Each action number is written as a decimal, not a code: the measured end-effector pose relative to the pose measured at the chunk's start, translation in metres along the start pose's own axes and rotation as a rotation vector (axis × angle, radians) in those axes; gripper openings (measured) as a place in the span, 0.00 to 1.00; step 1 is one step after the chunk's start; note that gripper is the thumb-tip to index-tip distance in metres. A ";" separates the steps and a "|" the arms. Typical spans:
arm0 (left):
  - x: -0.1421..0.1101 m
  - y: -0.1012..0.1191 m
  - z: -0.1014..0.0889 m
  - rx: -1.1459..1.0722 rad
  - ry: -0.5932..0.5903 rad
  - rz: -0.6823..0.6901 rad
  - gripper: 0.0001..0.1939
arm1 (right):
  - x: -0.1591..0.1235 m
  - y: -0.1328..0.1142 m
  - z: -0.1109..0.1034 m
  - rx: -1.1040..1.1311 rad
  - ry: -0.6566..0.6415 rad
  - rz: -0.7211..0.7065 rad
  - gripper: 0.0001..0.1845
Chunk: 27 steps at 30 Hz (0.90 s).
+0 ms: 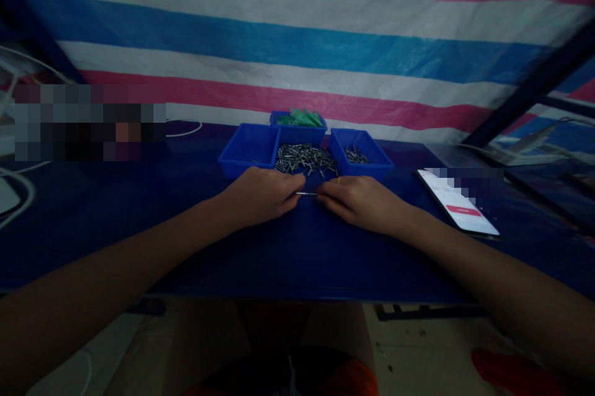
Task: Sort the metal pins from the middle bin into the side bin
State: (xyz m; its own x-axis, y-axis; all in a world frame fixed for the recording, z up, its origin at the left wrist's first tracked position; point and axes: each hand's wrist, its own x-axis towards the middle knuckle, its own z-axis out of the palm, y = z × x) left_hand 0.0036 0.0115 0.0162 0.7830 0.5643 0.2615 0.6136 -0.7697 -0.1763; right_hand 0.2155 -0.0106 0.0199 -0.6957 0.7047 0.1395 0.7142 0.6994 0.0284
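My left hand (264,196) and my right hand (360,201) meet low over the blue table, fingertips facing each other. Between them runs a thin, silvery metal pin (307,194), its left end pinched by the left fingers and its right end by the right. Both ends are hidden in the fingers, so its exact kind is unclear. Just beyond the hands lies a loose pile of similar small metal pins (302,157). A blue bin (248,147) stands left of the pile, with a tiny piece in it. The right blue bin (367,167) holds more metal pins (356,155).
Behind the pile, a third blue bin (297,132) holds green packets (304,117). A phone with a lit screen (460,204) lies at the right of the blue table (279,259). White cables (188,132) run at the left. A striped tarp (297,43) hangs behind.
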 end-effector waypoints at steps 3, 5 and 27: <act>-0.001 -0.001 0.001 0.015 -0.001 0.010 0.04 | 0.000 0.001 0.001 0.009 0.001 -0.004 0.13; -0.001 -0.001 0.001 0.017 0.000 0.013 0.04 | 0.000 0.001 0.001 0.016 0.006 -0.007 0.12; -0.001 -0.001 0.002 -0.001 0.037 0.019 0.07 | -0.001 0.002 0.002 0.028 0.049 0.042 0.12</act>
State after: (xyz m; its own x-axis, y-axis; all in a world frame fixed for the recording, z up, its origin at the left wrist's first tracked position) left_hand 0.0027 0.0123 0.0142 0.7904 0.5382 0.2926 0.5984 -0.7805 -0.1811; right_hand 0.2179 -0.0100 0.0177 -0.6603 0.7270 0.1886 0.7394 0.6732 -0.0065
